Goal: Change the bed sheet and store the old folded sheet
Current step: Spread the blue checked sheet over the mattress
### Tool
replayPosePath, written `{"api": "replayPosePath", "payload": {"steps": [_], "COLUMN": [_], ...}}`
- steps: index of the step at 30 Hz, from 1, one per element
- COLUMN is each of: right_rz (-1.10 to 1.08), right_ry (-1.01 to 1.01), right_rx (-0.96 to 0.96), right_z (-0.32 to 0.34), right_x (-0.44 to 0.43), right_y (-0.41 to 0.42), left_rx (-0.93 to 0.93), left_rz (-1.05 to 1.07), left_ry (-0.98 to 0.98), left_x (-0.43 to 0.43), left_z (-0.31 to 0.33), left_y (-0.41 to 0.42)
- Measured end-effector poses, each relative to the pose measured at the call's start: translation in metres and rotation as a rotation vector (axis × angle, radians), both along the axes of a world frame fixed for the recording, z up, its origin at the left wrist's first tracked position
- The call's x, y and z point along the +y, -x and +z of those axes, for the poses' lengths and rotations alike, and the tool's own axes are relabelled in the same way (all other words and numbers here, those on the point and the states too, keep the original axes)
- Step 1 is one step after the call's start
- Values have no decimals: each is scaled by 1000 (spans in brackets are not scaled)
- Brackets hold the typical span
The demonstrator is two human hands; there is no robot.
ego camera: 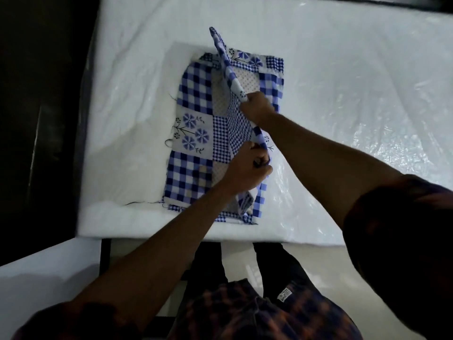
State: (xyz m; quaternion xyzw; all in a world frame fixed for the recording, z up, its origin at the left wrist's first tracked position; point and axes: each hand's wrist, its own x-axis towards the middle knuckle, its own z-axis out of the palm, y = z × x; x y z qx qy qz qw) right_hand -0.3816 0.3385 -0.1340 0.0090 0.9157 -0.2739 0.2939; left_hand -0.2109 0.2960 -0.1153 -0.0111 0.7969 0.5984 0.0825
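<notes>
Fingers (pixel 261 164) of both hands are curled tight, each set pinching the same lifted band of the sheet (pixel 193 99). Nothing else is in either grip.

Progress, as I judge it:
- The mattress (pixel 137 69) lies bare and white, with crinkled plastic (pixel 367 123) over its right part, so the stripping looks done.
- The sheet sits as a flat, layered rectangle near the mattress's near-left corner, its near edge just short of the mattress edge.
- I cannot tell whether this is the old sheet taking a last fold or the fresh one being opened. The neat stack suggests folding.
- Either way, no sheet is spread on the bed and nothing is stored. Most of the task is left.

Pose, near to far:
- My left arm comes up from the lower left, forearm crossing the sheet's near edge.
- My left hand (pixel 250 168) is knuckles up, thumb and fingers closed on the band over the sheet's right side.
- My right arm reaches in from the right, straighter, passing over the plastic.
- My right hand (pixel 257 106) sits beyond the left, fisted round the same band further along, with a short span of cloth between the two.
- Past the right hand the band (pixel 221 52) rises off the stack as a narrow twisted strip, its tip above the sheet's far edge.
- Beyond that there is only bare mattress.
</notes>
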Motion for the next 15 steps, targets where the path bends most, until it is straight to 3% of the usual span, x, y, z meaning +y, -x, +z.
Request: {"api": "replayPosePath", "payload": {"steps": [4, 9, 13, 15], "right_rz": [-101, -332, -582, -729], "right_ry": [6, 108, 106, 78], "right_rx": [168, 293, 191, 131], "right_z": [18, 28, 3, -17], "right_x": [59, 194, 309, 355], "right_y": [7, -15, -41, -58], "left_rx": [-25, -123, -253, -332], "left_rz": [-1, -186, -412, -383], "left_ry": [-80, -33, 69, 80], "left_x": [41, 133, 215, 246], "left_z": [10, 28, 24, 13], "left_y": [10, 9, -2, -9]}}
